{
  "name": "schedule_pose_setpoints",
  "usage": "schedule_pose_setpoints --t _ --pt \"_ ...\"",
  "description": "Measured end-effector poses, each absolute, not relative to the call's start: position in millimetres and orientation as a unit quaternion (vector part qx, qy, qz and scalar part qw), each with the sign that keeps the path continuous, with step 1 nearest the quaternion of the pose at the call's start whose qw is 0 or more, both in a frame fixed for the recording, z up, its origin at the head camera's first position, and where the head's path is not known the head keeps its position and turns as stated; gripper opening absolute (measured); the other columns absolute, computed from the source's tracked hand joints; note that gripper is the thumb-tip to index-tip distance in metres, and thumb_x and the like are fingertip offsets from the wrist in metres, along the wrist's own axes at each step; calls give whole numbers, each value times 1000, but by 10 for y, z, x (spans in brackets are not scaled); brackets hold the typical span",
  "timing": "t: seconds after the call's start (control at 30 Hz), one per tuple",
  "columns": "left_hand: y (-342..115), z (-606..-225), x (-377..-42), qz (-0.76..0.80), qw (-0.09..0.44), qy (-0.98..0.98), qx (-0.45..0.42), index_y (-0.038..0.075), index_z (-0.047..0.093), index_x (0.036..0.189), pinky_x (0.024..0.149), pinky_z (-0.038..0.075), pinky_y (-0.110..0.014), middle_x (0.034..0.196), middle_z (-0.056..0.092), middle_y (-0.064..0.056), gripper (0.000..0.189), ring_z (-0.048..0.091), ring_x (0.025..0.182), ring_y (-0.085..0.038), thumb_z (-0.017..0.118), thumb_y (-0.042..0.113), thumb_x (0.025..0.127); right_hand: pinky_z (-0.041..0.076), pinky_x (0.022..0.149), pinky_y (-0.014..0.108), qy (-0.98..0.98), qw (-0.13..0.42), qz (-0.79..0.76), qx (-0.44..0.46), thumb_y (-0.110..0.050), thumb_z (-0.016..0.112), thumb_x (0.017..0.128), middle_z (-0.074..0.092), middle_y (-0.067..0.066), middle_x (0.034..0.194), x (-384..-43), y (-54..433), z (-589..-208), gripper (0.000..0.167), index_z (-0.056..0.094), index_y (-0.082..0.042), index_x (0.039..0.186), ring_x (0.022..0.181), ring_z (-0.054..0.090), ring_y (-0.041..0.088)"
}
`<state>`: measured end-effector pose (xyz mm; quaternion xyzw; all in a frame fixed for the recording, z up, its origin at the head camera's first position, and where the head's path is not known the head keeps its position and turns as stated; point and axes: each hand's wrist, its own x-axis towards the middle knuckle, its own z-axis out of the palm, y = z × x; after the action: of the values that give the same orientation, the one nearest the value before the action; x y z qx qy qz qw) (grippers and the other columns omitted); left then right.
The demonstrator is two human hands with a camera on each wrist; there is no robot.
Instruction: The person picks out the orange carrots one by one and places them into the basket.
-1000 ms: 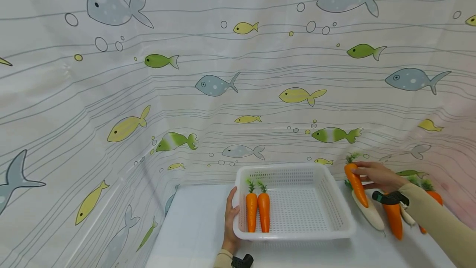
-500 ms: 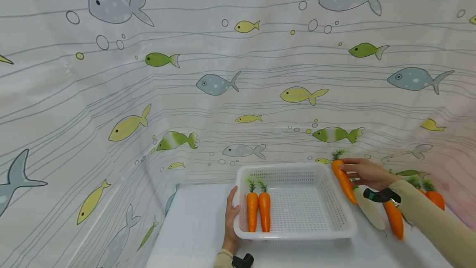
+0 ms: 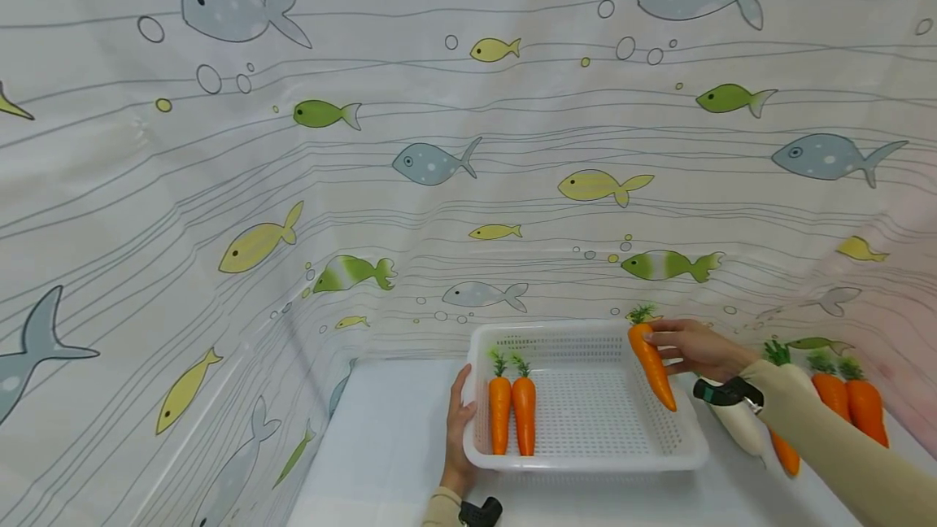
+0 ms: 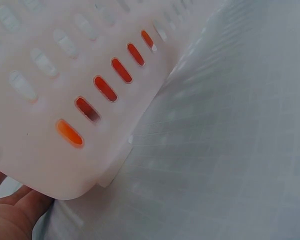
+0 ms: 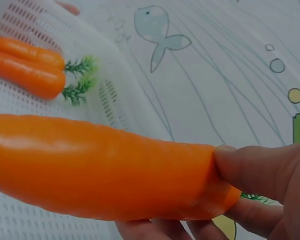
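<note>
In the head view my right hand holds an orange carrot near its leafy top, its tip pointing down over the right side of the white plastic basket. Close up in the right wrist view, the thumb lies on one side of the carrot and the fingers on the other. My left hand grips the basket's left rim, with part of its fingers hidden by the wall in the left wrist view. Two carrots lie side by side along the basket's left end, green tops toward the back.
To the right of the basket, a white radish and several more carrots lie on the white table, partly hidden by my right sleeve. A fish-patterned sheet hangs behind and at the sides.
My right hand has carried the carrot leftward from above the radish to over the basket's right side. The left hand keeps its place on the basket, and the two carrots inside stay put.
</note>
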<state>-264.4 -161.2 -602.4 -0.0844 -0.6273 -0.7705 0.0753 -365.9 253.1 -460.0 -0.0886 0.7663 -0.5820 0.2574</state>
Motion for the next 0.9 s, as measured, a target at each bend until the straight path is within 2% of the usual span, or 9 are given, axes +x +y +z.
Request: schedule_pose_setpoints --t 0.27,0.63,0.9 --pt "-1606 -6019 -2639 -769 82 -629 -83 27 19 170 128 19 -66 177 20 -7 69 28 158 -42 29 28 101 64 92 42 758 253 -593 -100 -25 55 110 65 16 129 -3668 2393 -4633 71 24 18 158 107 72 22" --pt "-1600 -6014 -2626 -771 78 -626 -86 27 18 170 128 16 -66 178 17 -8 70 24 160 -43 28 26 101 64 93 45 750 258 -600 -100 -25 60 108 65 19 131 -3666 2113 -4728 68 33 16 156 109 72 26" --pt "-1603 -6000 -2621 -775 71 -623 -82 30 18 170 129 15 -67 178 16 -6 68 24 160 -41 28 28 102 65 90 44 728 278 -615 -119 -24 62 107 68 17 124 -3643 1873 -4856 64 40 17 151 107 73 27"
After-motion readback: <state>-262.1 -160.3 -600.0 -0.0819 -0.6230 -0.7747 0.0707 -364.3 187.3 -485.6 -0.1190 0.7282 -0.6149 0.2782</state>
